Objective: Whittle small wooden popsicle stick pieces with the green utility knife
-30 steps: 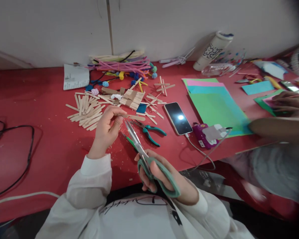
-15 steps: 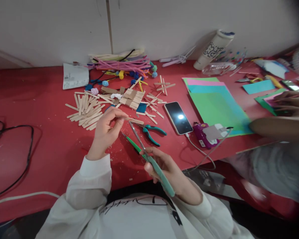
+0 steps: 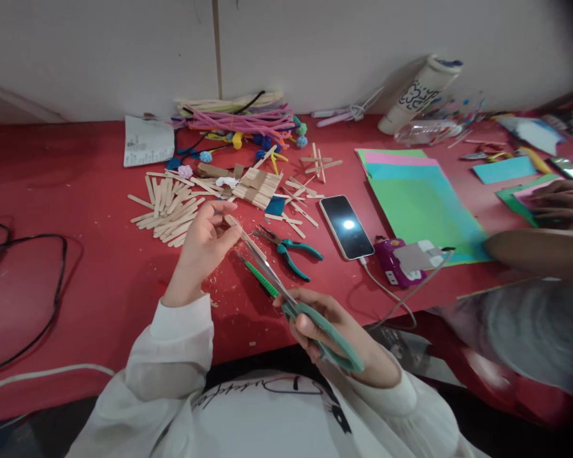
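- Plainly, the left hand [image 3: 204, 247] is raised over the red table [image 3: 90, 210], thumb and fingers pinched on one wooden stick [image 3: 235, 228] that slants down to the right.
- The right hand [image 3: 337, 331] is closed around the green handles of the scissors [image 3: 273, 275]; its fingers cover much of the loops.
- The scissor blades reach up to the stick's lower end. Blade and stick overlap there, so I cannot tell whether the blades are parted or whether they grip the wood.
- A green-handled tool [image 3: 256, 280] lies on the table just beneath the blades, its far end hidden by them; what kind of tool it is cannot be made out.
- Teal-handled pliers [image 3: 292, 252] lie just beside the blades, with a phone [image 3: 346, 226] to their right, screen up and glaring.
- A loose pile of sticks [image 3: 169, 210] lies beyond the left hand, and wood slivers dot the table below it.
- Coloured paper sheets [image 3: 420, 203] are overlapped at the near corner by another person's arm [image 3: 525, 245]; that person's hand [image 3: 561, 203] is cut by the right edge and blurred.
- A black cable [image 3: 52, 280] loops off the left edge.
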{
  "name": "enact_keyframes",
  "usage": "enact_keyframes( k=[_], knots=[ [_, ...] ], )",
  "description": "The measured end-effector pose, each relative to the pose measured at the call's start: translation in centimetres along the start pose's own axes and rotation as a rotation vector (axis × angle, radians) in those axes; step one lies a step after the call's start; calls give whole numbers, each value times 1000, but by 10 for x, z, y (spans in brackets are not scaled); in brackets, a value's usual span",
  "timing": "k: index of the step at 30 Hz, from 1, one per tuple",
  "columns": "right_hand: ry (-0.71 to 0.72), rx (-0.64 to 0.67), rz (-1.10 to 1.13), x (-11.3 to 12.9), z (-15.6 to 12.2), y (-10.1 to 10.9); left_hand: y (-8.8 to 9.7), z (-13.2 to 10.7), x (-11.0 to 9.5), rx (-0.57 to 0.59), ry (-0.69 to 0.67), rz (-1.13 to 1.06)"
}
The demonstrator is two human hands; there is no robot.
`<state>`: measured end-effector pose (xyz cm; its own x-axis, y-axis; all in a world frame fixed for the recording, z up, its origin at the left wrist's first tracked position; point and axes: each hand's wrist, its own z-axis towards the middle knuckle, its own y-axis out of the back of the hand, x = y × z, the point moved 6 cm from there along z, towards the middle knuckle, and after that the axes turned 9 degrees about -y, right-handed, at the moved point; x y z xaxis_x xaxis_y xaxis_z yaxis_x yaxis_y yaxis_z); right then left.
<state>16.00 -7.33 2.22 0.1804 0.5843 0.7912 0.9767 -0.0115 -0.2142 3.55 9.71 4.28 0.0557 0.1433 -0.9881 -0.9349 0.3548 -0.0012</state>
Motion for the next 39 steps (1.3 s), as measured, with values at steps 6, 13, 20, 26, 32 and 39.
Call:
enact_keyframes(
  k=[6,13,20,26,32,39],
  knots=[
    [197,-569,-708,19,5,33,9,2,5,-121,57,15],
    [384,-969,-1054,38,22,58,13,5,13,-170,93,13],
    [496,-978,-1039,51,42,69,16,8,23,-190,37,-19],
    [495,-664,-983,24,44,9,8,7,23,-180,48,-131],
    [468,-487,-689,29,54,7,-7,-2,8,-51,188,-303],
    [589,-335,-158,122,55,20,-23,-3,-52,-10,69,-319]
  ],
)
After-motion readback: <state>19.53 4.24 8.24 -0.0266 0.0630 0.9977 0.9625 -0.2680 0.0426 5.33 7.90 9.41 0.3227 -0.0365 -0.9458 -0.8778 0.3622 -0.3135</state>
